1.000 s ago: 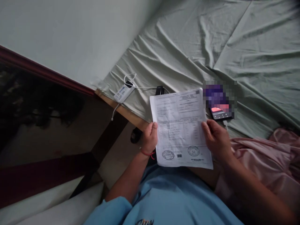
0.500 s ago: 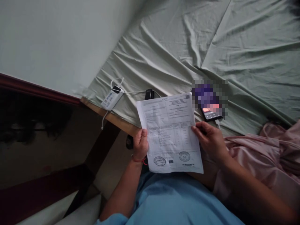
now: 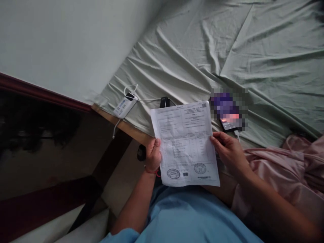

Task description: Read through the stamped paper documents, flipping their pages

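A printed sheet of paper [image 3: 188, 148] with a table of text and two round ink stamps near its lower edge is held up over my lap. My left hand [image 3: 153, 156], a red string on its wrist, pinches the left edge with the thumb on top. On the opposite side, my right hand [image 3: 231, 152] grips the right edge between thumb and fingers. The paper shows light creases and partly covers a black object [image 3: 164, 102] behind its top edge. Beyond my right hand lies a phone [image 3: 226, 111], its lit screen partly pixelated and a white cable plugged in.
A pale green sheet [image 3: 187, 67] with many wrinkles covers the bed. Near its wooden edge [image 3: 131, 130] sits a white power strip [image 3: 125, 106] with a plug and cables. Pink satin cloth [image 3: 275, 168] lies at the right. A white wall [image 3: 63, 44] rises at the left.
The view has shifted slightly, so the bed, power strip and phone appear a little farther right. Both hands keep their hold on the paper, which is almost unmoved.
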A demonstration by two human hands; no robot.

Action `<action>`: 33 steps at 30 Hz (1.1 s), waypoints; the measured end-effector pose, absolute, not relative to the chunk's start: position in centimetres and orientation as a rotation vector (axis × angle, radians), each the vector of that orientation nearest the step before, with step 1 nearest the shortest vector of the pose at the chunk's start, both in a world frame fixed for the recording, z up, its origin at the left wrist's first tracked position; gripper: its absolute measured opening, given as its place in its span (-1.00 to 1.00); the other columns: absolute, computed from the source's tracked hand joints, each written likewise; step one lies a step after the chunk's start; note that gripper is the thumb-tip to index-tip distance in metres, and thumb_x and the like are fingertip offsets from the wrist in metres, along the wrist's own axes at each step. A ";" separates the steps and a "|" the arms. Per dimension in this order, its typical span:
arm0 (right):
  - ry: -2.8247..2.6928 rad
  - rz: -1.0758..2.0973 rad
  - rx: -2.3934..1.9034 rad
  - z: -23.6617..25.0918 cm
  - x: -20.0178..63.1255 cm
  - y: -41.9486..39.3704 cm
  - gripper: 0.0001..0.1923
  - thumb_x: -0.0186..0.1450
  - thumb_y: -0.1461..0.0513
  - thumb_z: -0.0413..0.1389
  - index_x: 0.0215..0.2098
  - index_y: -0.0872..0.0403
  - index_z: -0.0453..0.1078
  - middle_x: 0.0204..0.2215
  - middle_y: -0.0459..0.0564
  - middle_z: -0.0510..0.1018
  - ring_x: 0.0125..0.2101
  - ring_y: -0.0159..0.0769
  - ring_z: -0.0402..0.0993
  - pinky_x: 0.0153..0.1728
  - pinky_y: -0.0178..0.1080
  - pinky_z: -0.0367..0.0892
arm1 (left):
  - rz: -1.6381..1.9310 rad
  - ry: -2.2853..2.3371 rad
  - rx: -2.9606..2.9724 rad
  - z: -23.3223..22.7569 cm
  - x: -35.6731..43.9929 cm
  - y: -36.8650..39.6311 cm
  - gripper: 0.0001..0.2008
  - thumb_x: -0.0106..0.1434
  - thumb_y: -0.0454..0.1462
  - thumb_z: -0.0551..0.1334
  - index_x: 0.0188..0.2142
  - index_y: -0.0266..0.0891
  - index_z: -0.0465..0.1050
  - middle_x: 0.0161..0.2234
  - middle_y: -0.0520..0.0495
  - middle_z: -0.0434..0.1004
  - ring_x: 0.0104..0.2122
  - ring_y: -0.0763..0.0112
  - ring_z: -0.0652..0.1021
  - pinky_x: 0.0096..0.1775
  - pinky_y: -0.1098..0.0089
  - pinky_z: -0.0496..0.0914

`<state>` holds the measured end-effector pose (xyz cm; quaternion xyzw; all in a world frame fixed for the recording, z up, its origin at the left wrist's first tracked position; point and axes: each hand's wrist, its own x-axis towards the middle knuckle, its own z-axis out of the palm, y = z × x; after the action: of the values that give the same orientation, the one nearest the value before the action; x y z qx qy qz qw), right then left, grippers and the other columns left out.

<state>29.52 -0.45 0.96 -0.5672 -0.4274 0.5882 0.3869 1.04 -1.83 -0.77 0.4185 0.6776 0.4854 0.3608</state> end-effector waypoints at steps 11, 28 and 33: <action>-1.182 1.419 -1.459 0.2 29.6 -0.5 -0.67 0.39 0.00 0.12 -0.06 0.03 0.53 -0.27 0.03 0.67 -0.36 -0.21 0.55 -0.35 -0.19 0.44 | 1.191 1.775 1.232 -0.8 0.8 -1.8 -0.52 0.36 0.12 0.17 -0.32 -0.26 0.52 -0.44 -0.05 0.48 -0.40 0.34 0.44 -0.32 0.37 0.33; -1.333 1.235 -1.516 1.7 29.4 -0.6 -0.72 0.38 0.06 0.10 -0.15 0.07 0.52 -0.34 0.03 0.67 -0.39 -0.22 0.55 -0.38 -0.23 0.37 | 1.280 1.656 1.082 -1.0 1.1 -1.7 -0.54 0.33 0.09 0.22 -0.25 -0.28 0.57 -0.38 -0.10 0.55 -0.34 0.28 0.52 -0.27 0.34 0.41; -1.454 1.073 -1.570 2.2 29.3 -0.7 -0.71 0.40 0.07 0.08 -0.16 0.07 0.53 -0.38 0.00 0.66 -0.45 -0.27 0.52 -0.41 -0.26 0.32 | 1.304 1.689 1.079 -0.7 1.2 -1.7 -0.56 0.32 0.07 0.24 -0.26 -0.29 0.57 -0.36 -0.11 0.58 -0.31 0.28 0.54 -0.24 0.35 0.43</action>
<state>29.34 -0.72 2.20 -0.6107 -0.5653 0.4174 0.3651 1.19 -1.70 -0.74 0.4199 0.6574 0.5073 0.3664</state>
